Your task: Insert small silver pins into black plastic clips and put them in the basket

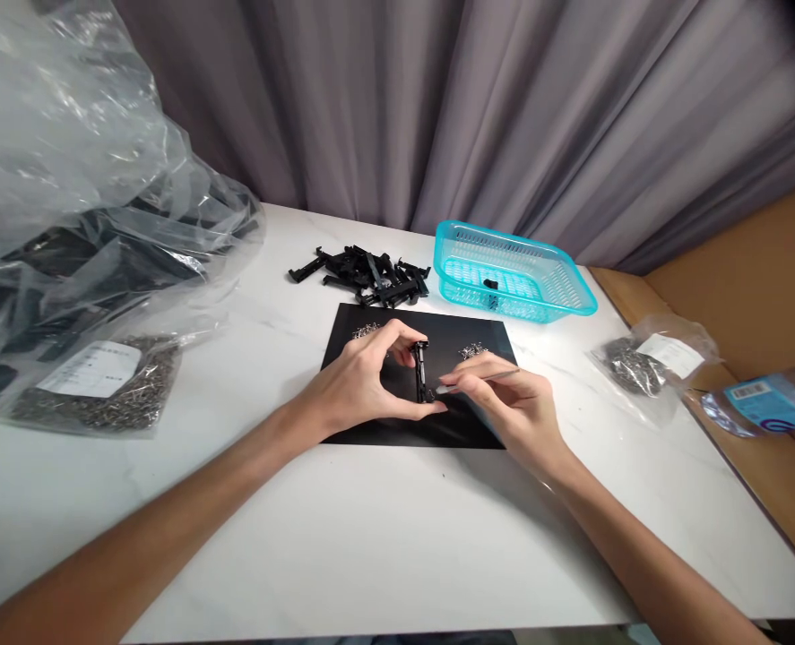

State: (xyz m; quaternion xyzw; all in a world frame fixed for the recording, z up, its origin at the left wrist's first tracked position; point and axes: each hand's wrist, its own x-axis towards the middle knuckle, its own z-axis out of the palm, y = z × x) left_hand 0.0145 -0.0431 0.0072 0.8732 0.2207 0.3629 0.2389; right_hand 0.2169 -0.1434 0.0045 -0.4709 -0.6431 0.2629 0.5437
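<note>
My left hand (360, 378) holds a narrow black plastic part (419, 372) upright, its far end at the fingers and its near end at the thumb. In my right hand (514, 403) is a pair of metal tweezers (445, 389), pinched between thumb and fingers, with the tips pointing left at the part's lower end. A tiny bent wire piece (430, 394) shows at the tips; whether it touches the part I cannot tell. Both hands are above a black mat (403, 432). Small metal pieces lie on it in a left pile (366, 331) and a right pile (474, 350).
Behind the mat lies a heap of black plastic parts (370, 276). A turquoise basket (575, 300) with a small black piece inside stands at back right. Bags of metal pieces lie left (142, 394) and right (639, 367). A large clear bag (101, 197) fills the far left.
</note>
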